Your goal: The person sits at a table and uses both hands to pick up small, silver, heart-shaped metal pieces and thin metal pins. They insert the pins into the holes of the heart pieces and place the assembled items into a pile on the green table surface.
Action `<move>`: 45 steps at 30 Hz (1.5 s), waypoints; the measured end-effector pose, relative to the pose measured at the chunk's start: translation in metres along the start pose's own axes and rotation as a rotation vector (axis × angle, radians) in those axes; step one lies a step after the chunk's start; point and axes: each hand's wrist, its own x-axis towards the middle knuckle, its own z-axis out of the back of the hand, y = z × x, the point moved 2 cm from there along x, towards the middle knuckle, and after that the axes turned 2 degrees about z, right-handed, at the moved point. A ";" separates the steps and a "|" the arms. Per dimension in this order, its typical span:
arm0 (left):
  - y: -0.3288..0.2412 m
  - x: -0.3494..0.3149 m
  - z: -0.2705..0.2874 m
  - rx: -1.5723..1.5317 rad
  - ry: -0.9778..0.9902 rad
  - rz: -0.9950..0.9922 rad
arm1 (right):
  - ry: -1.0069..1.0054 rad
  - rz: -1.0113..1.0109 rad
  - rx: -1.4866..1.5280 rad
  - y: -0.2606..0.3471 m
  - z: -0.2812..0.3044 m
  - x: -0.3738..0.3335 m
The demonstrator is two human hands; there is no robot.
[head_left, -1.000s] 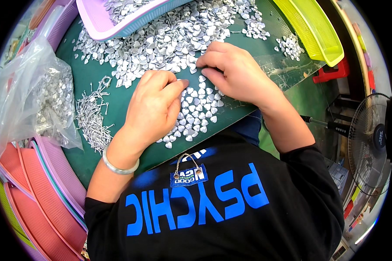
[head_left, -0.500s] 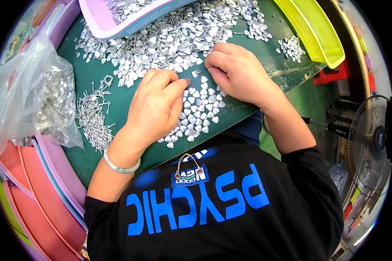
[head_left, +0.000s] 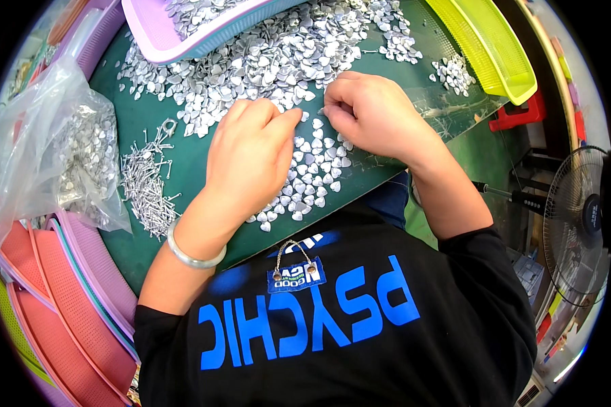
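My left hand (head_left: 251,152), with a silver bangle on its wrist, is over the green table, its fingers curled and the index finger stretched toward a small silver heart-shaped piece (head_left: 305,117). Whether that piece is gripped or only touched does not show. Just to the right, my right hand (head_left: 373,112) is closed in a pinch, a tiny bit of something silvery showing at its fingertips. Below and between both hands lies a loose group of silver hearts (head_left: 309,178), mostly spread in a single layer. A large heap of the same pieces (head_left: 251,74) lies beyond them.
Thin metal pins (head_left: 149,190) are piled at the left beside a clear plastic bag (head_left: 91,152) of silver pieces. A purple and blue basket (head_left: 159,53) stands at the back, a yellow-green one (head_left: 495,51) at the right. Stacked baskets (head_left: 71,298) sit lower left; a fan (head_left: 580,217) stands right.
My left hand has moved slightly up and to the right, its index fingertip now by the heart between the hands. My right hand has shifted a little down and right, still pinched.
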 end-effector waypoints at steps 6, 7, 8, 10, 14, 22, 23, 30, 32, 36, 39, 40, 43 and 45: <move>0.000 0.013 -0.012 0.121 0.035 0.114 | -0.055 -0.069 0.036 -0.004 0.000 0.002; -0.001 0.014 -0.012 0.120 0.028 0.113 | -0.057 -0.023 0.052 -0.004 0.000 0.001; -0.001 0.015 -0.013 0.117 0.022 0.113 | -0.058 0.023 0.067 -0.005 -0.001 0.000; -0.001 0.016 -0.013 0.093 0.017 0.115 | -0.033 0.082 0.077 -0.004 0.001 0.000; -0.001 0.015 -0.011 0.070 -0.014 0.081 | -0.052 0.083 0.051 -0.001 0.001 0.004; 0.002 0.008 -0.001 0.049 0.056 -0.010 | -0.101 0.142 0.012 -0.008 -0.001 0.001; 0.002 0.007 0.001 0.039 0.059 -0.004 | -0.099 0.143 0.021 -0.009 0.000 0.000; 0.000 0.005 0.002 0.006 0.038 0.012 | -0.090 0.135 0.065 -0.010 0.000 -0.009; 0.000 0.005 0.002 0.008 0.046 0.003 | -0.091 0.127 0.058 -0.008 0.000 -0.009; -0.001 0.005 0.002 0.030 0.087 -0.003 | -0.055 0.125 0.039 -0.005 0.002 -0.009; 0.000 0.005 0.003 0.009 0.096 -0.009 | 0.039 0.124 0.073 -0.001 0.006 -0.009; 0.000 0.005 0.003 0.008 0.093 -0.009 | 0.026 0.142 0.074 -0.002 0.006 -0.008; 0.001 0.004 0.003 -0.009 0.078 -0.003 | -0.005 0.180 0.071 -0.003 0.005 -0.006; 0.003 0.002 0.003 -0.041 0.061 0.001 | -0.026 0.179 0.056 -0.003 0.004 -0.005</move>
